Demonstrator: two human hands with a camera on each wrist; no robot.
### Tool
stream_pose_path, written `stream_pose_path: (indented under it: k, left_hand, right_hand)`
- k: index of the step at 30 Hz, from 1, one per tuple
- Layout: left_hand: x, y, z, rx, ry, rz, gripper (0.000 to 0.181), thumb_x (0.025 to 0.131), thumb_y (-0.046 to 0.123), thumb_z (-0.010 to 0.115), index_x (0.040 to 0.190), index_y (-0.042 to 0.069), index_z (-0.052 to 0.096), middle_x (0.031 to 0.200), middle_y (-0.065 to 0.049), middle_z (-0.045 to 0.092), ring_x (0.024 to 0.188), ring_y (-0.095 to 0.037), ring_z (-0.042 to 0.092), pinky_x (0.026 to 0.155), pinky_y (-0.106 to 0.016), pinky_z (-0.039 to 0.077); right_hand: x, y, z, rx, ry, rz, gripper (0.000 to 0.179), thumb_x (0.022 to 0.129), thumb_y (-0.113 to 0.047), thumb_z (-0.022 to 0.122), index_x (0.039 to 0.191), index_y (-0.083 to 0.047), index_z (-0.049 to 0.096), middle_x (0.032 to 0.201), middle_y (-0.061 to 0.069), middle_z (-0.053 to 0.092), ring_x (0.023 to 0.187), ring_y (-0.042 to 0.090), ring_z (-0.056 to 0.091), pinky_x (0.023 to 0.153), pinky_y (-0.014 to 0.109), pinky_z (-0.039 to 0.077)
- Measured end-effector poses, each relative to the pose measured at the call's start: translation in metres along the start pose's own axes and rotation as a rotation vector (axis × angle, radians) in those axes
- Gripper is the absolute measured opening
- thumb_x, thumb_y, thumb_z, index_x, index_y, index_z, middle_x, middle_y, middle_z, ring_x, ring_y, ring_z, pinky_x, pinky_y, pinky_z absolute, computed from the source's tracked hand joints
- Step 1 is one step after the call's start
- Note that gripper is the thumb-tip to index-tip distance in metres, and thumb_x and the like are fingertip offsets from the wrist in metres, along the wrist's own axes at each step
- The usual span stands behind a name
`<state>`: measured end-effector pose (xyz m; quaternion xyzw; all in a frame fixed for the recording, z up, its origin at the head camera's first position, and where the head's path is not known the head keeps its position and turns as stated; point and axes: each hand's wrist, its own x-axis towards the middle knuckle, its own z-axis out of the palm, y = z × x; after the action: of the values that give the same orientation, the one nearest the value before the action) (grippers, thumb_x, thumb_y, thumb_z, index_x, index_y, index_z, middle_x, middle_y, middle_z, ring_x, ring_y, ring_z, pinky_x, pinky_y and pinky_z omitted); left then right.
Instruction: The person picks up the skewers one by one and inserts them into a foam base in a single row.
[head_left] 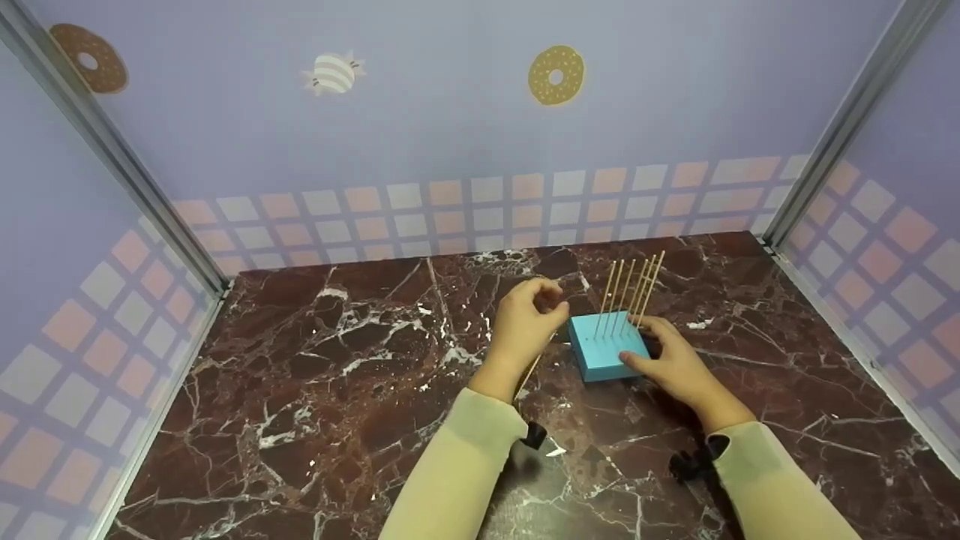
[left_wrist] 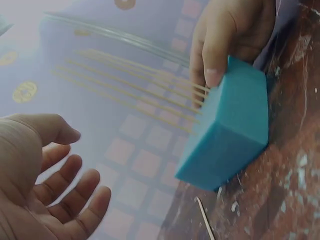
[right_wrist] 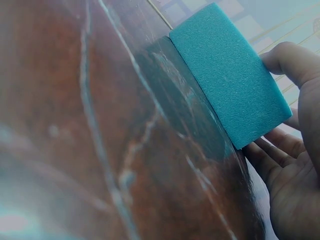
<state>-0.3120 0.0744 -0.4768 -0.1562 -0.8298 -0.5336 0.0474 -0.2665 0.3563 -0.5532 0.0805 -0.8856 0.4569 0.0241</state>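
A light-blue foam block point(head_left: 604, 346) rests on the marble-patterned table, with several thin wooden skewers point(head_left: 631, 289) standing in a row in its top, leaning slightly to the right. My right hand point(head_left: 673, 365) grips the block's right side, thumb on top and fingers around the far side, as the right wrist view point(right_wrist: 295, 165) also shows. Left of the block, my left hand point(head_left: 525, 322) hovers with its fingers loosely bent. In the left wrist view nothing lies between its fingers. One loose skewer point(head_left: 531, 373) lies on the table beside the left wrist, partly hidden by that hand.
Dark red marble-patterned table point(head_left: 322, 420) spreads around the block. Lilac panels with printed squares and sweets enclose it at the back point(head_left: 450, 127) and both sides. A small white scrap point(head_left: 556, 451) lies near the left cuff. Black straps sit at both wrists.
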Motion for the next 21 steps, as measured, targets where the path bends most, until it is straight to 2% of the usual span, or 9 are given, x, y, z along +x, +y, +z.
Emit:
stream_pose_path:
  k: [5,8,14,15,17,19,21]
  left_hand:
    - [0.002,-0.017,-0.001,0.082,-0.116,-0.131,0.029,0.103,0.026,0.084,0.128,0.013,0.078,0.131,-0.007,0.078,0.113,-0.026,0.075,0.104,-0.046,0.063]
    - [0.002,-0.027,0.000,0.137,-0.164,-0.186,0.033,0.101,0.027,0.086,0.130,0.011,0.078,0.132,-0.008,0.079,0.121,-0.028,0.075,0.109,-0.049,0.062]
    - [0.003,-0.038,0.003,0.194,-0.188,-0.199,0.035,0.099,0.019,0.089,0.130,0.007,0.079,0.128,-0.010,0.081,0.121,-0.029,0.076,0.109,-0.048,0.062]
    - [0.005,-0.048,0.007,0.198,-0.180,-0.174,0.035,0.097,0.022,0.092,0.127,0.010,0.080,0.124,-0.007,0.081,0.117,-0.026,0.076,0.107,-0.045,0.063]
    - [0.006,-0.052,0.009,0.208,-0.191,-0.183,0.033,0.095,0.019,0.093,0.125,0.010,0.081,0.118,-0.005,0.081,0.112,-0.024,0.076,0.104,-0.042,0.063]
    - [0.010,-0.067,0.016,0.236,-0.179,-0.173,0.031,0.092,0.019,0.096,0.119,0.013,0.082,0.109,-0.003,0.080,0.102,-0.021,0.075,0.096,-0.040,0.064]
    - [0.014,-0.076,0.020,0.267,-0.179,-0.176,0.029,0.090,0.020,0.098,0.114,0.014,0.083,0.102,-0.001,0.080,0.096,-0.019,0.074,0.092,-0.039,0.064]
  right_hand:
    - [0.001,0.001,0.000,-0.012,0.002,-0.004,0.073,0.108,-0.032,0.079,0.169,-0.006,0.048,0.169,0.028,0.044,0.159,0.055,0.044,0.127,0.077,0.039]
    - [0.000,0.001,0.000,-0.009,0.002,-0.002,0.073,0.108,-0.031,0.078,0.169,-0.004,0.047,0.169,0.029,0.044,0.159,0.055,0.044,0.128,0.077,0.039]
    - [0.001,0.000,0.000,-0.007,0.001,-0.005,0.073,0.109,-0.029,0.078,0.169,-0.003,0.046,0.169,0.031,0.042,0.158,0.056,0.044,0.127,0.076,0.040]
    - [0.002,0.000,0.001,-0.008,0.001,-0.004,0.073,0.109,-0.030,0.078,0.169,-0.003,0.046,0.169,0.031,0.042,0.158,0.056,0.045,0.127,0.076,0.041]
    - [0.002,0.000,0.001,-0.004,0.001,0.001,0.073,0.108,-0.029,0.078,0.169,-0.003,0.046,0.169,0.031,0.042,0.158,0.056,0.044,0.128,0.075,0.041]
    - [0.001,-0.001,0.001,0.000,0.000,0.005,0.074,0.108,-0.029,0.078,0.169,-0.002,0.046,0.169,0.031,0.042,0.159,0.056,0.044,0.128,0.075,0.041]
    - [0.001,-0.001,0.001,0.002,-0.006,0.010,0.074,0.109,-0.031,0.078,0.169,-0.003,0.046,0.170,0.030,0.041,0.160,0.056,0.042,0.128,0.076,0.040]
